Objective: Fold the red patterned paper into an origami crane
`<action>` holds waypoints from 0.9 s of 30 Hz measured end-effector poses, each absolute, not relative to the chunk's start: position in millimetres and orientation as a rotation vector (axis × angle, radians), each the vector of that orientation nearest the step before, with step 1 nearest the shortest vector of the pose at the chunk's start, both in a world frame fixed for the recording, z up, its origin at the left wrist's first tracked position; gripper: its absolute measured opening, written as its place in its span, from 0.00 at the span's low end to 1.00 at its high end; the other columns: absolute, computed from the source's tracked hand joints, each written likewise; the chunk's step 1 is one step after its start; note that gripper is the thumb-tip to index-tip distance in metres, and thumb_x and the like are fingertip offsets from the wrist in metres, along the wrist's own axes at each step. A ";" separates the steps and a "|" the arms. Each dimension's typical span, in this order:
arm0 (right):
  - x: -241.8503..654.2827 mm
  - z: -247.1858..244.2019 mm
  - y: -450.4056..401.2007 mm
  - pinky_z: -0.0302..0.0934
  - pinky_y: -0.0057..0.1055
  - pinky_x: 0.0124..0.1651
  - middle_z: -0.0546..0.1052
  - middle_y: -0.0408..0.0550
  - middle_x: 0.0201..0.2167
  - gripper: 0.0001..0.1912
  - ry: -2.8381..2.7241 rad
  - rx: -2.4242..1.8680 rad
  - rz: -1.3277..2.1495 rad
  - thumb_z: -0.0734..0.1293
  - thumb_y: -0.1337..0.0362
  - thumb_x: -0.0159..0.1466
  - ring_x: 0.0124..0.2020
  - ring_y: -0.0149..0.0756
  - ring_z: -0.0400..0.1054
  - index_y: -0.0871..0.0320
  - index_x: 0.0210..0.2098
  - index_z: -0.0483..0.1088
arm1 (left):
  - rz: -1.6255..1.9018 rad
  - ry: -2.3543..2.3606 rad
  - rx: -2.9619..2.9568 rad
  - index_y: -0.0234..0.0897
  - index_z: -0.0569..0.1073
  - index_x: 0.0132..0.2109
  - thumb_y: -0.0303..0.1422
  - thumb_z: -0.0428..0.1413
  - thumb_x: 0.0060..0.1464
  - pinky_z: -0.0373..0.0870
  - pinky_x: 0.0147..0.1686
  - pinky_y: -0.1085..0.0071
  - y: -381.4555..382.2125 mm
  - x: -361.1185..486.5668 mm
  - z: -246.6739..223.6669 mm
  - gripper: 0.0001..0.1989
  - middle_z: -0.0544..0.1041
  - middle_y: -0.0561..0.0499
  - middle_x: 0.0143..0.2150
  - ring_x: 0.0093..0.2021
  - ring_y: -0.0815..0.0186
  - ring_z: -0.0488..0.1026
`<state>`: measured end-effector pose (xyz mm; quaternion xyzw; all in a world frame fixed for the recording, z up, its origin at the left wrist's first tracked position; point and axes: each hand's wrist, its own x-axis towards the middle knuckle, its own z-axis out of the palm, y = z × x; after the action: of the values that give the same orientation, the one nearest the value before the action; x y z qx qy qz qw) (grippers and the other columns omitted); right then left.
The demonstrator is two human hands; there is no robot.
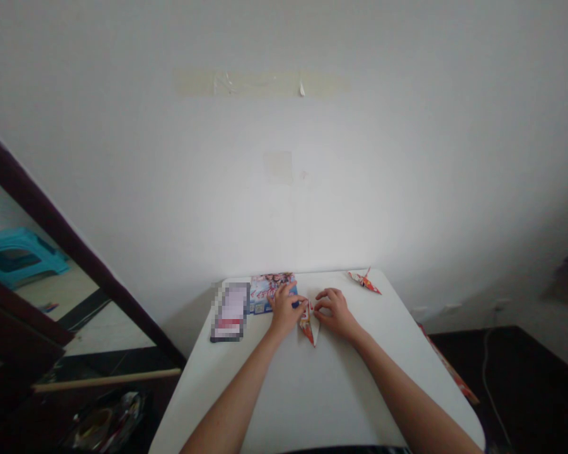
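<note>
A small folded paper piece (307, 329), red, orange and white, points toward me on the white table (312, 391). My left hand (284, 308) pinches its upper left edge between thumb and index finger. On the right side, my right hand (332, 310) has its thumb and fingertips closed at the paper's upper right edge. Under and beside my left hand lies a blue printed sheet (260, 293) with colourful figures. Another folded red and orange paper shape (365, 282) with pointed ends rests at the table's back right.
A phone (231, 312), its screen blurred, lies at the table's left. Behind the table rises a white wall (284, 221) with tape strips. A lined bin (106, 422) stands on the floor at lower left, and a blue stool (23, 255) shows beyond the dark frame.
</note>
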<state>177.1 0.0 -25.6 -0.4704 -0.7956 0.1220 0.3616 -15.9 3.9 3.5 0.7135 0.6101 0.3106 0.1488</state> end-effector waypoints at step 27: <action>175.1 -22.7 -1.9 0.58 0.49 0.60 0.75 0.49 0.47 0.03 -2.045 -1.216 0.346 0.71 0.63 0.61 0.56 0.46 0.62 0.50 0.33 0.79 | 1.054 1.753 2.013 0.47 0.84 0.37 0.33 0.63 0.56 0.45 0.66 0.33 7.0 -18.2 1.6 0.05 0.72 0.48 0.63 0.66 0.48 0.61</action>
<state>175.1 -1.9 -22.7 -0.4716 -0.7936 0.1343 0.3603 -18.2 7.0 1.6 0.6950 0.6052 0.3639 0.1354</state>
